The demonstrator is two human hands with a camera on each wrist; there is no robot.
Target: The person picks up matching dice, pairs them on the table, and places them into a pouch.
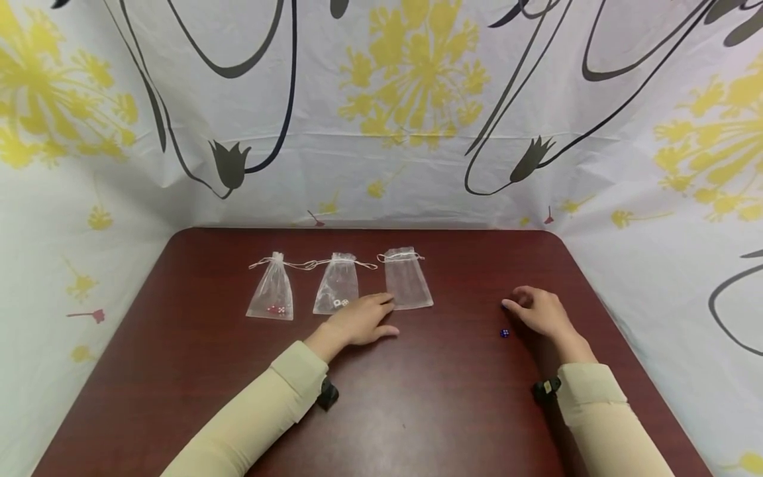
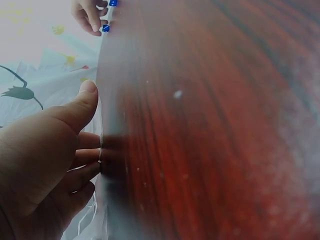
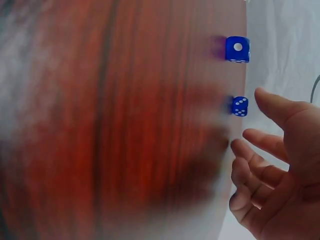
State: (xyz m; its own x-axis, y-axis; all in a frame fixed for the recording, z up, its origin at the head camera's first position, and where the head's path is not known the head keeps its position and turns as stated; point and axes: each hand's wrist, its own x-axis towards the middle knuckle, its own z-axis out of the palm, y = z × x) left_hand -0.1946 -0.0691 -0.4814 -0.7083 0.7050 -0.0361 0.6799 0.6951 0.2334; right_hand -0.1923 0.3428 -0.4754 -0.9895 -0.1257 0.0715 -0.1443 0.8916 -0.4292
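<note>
My right hand (image 1: 539,311) hovers low at the table's right side, thumb and fingers parted close to a blue die (image 3: 240,106) with white pips. A second blue die (image 1: 505,333) lies nearer to me, apart from the hand. My left hand (image 1: 363,319) rests at the lower left corner of a sheer white drawstring bag (image 1: 410,285), fingers extended and thumb spread; whether it touches the bag's mesh is hard to tell. That bag lies flat and shows no dice. Left of it, a middle bag (image 1: 335,285) has white dice (image 1: 341,303) inside, partly beside my left hand.
A third sheer bag (image 1: 271,281) with red dice (image 1: 277,309) lies farthest left, its neck gathered. All bags are in a row toward the back of the dark red wooden table (image 1: 197,397). Patterned white cloth (image 1: 381,179) hangs behind and at the sides.
</note>
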